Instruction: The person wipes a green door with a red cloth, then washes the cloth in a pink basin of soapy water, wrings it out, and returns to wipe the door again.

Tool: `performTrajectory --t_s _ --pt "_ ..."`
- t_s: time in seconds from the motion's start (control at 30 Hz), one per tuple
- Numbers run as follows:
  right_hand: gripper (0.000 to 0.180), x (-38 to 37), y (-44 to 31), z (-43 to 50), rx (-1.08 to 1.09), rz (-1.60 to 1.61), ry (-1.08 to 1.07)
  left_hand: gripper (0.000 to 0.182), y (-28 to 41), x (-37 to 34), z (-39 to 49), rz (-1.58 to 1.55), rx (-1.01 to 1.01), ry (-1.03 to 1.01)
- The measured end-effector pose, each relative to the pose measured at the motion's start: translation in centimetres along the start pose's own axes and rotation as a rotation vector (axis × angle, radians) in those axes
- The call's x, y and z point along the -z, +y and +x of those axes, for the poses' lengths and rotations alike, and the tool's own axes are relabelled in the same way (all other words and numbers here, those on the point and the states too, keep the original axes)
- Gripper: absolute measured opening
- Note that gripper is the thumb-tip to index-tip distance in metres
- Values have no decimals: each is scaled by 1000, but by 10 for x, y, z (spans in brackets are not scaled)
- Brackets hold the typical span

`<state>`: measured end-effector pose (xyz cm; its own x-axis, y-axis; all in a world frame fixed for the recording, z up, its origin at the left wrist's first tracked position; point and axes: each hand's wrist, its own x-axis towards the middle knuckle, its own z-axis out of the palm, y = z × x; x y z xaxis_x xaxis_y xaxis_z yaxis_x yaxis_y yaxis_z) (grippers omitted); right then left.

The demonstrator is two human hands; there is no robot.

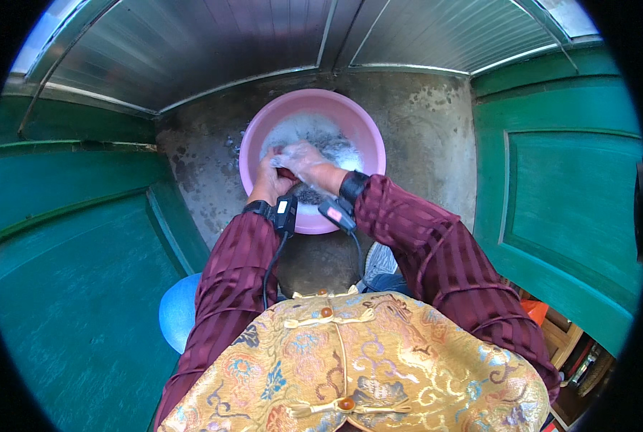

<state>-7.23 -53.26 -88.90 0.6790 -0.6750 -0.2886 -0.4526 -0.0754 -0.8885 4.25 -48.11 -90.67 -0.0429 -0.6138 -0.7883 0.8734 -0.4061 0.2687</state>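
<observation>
A round pink plastic basin [374,135] stands on the floor in front of me, with sudsy water [300,127] and floating white foam inside. My left hand [267,178] reaches over the basin's near left part, its fingers curled. Across it lies my right hand [302,161], wet and coated with lather, touching the left hand's fingers. A small dark reddish patch shows between the two palms; whether it is a held thing or shadowed skin is unclear. The fingertips of both hands are partly hidden.
Concrete floor [429,140] with wet spots surrounds the basin. Green wooden door panels [570,189] flank me, and metal panels [219,48] rise beyond. A blue rounded object [178,313] is by my left side. Cabled black devices [285,215] are strapped to both wrists.
</observation>
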Motion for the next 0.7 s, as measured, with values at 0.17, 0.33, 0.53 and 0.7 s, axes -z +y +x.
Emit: performTrajectory --t_s 0.17,0.33,0.53,0.7 --pt "13 7 1 7 358 -805 277 32 -2 -11 7 -8 -166 -69" --pt "20 28 50 23 23 -654 686 44 -6 -13 3 96 -120 -25" --pt "38 16 40 22 -277 -544 0 57 -1 0 -2 169 48 83" --pt "28 1 -2 2 301 -483 36 50 -1 -2 0 -7 -52 -43"
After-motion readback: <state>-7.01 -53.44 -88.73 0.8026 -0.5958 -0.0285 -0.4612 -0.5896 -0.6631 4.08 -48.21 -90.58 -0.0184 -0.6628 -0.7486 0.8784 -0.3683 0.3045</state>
